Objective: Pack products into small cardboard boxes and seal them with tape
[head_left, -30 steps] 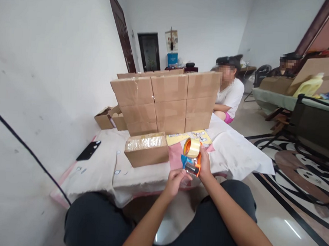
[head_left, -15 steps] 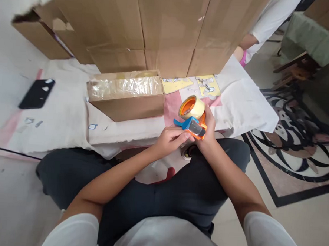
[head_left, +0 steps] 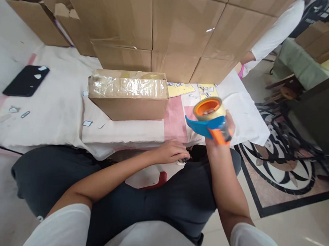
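My right hand (head_left: 229, 124) grips a tape dispenser (head_left: 215, 129) with a blue guard and orange frame, raised over the table's front edge. A roll of tape (head_left: 217, 114) on an orange hub sits in it. Motion slightly blurs the dispenser, and it hides most of my right fingers. My left hand (head_left: 171, 152) is apart from the dispenser, low by the table edge, its fingers curled and pressed together; whether anything is inside them is hidden. Left of the dispenser, a cardboard box (head_left: 132, 108) with shiny clear tape along its top lies on the cloth-covered table (head_left: 122, 133).
Tall stacked cardboard boxes (head_left: 181, 31) stand behind the taped box. Opened cartons (head_left: 38, 22) are at the far left. A black phone (head_left: 27, 80) and paper scraps (head_left: 87, 123) lie on the cloth. Another person's white sleeve (head_left: 278, 33) shows at the right behind the stack.
My left hand has come away from the tape dispenser and moved down. My right hand has carried the dispenser rightward and turned it. The view has shifted slightly.
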A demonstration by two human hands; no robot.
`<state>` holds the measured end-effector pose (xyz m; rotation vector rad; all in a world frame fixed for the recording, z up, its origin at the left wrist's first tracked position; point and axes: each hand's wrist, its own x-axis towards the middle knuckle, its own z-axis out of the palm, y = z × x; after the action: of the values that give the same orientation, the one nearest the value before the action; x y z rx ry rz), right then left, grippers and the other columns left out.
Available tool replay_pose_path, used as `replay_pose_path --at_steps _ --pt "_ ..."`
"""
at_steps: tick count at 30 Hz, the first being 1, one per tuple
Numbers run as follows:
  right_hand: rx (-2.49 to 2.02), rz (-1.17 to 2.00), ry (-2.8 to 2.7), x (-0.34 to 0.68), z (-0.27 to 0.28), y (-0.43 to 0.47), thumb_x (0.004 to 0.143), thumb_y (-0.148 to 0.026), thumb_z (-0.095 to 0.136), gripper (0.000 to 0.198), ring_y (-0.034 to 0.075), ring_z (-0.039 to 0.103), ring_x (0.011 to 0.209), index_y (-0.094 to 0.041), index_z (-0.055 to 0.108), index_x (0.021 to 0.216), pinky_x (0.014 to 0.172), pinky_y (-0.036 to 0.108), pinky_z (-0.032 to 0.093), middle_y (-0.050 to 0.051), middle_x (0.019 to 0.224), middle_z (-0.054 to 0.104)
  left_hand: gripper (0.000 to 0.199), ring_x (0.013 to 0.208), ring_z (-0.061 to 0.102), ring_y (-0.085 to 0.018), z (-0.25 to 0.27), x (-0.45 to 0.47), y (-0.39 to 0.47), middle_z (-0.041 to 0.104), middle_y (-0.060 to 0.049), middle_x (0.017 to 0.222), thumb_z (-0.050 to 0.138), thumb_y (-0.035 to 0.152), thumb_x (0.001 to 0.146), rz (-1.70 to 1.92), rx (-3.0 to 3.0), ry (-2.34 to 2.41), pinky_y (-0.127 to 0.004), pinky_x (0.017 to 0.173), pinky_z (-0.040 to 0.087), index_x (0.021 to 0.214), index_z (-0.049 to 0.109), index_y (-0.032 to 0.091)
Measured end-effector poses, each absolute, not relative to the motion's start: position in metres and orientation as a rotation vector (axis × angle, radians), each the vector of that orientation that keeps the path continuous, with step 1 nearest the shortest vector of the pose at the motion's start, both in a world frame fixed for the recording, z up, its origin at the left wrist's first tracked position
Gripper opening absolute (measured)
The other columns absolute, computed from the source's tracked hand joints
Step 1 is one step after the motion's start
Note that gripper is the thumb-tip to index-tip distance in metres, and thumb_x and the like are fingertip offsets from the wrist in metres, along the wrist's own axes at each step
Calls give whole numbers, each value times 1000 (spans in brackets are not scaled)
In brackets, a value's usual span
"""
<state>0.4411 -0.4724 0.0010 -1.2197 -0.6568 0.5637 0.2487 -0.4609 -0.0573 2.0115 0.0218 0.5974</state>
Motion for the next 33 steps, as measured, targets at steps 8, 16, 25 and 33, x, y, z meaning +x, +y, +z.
replay_pose_path --at_steps 8,16,25,33 --pt "-1215 457 -801 483 -33 -422 90 -59 56 44 18 66 83 -16 66 97 82 35 55 7 91 70 51 58 56 -12 -38 218 -465 64 0 64 47 56 98 651 1795 397 -22 58 43 101 77 16" --pt "-1446 -2 -728 468 -30 -446 78 -38 78 40 16 58 93 -21 61 109 86 31 48 1 99 60 56 52 42 -9 -11 176 -445 48 4 58 52 63 94 893 1716 450 -22 53 35 110 74 14" --pt "-1146 389 -1764 336 42 -497 89 -33 71 17 19 60 93 -26 73 104 83 35 49 5 102 61 54 64 57 -14 9 148 -430 67 0 66 56 68 89 931 2094 518 -27 71 42 100 78 21" --pt "-1075 -35 -1951 311 69 -498 93 -17 60 8 23 58 90 -24 64 94 82 40 47 7 96 64 53 62 59 -18 10 131 -417 70 -2 69 66 67 81 524 2147 1025 -27 60 38 99 78 19"
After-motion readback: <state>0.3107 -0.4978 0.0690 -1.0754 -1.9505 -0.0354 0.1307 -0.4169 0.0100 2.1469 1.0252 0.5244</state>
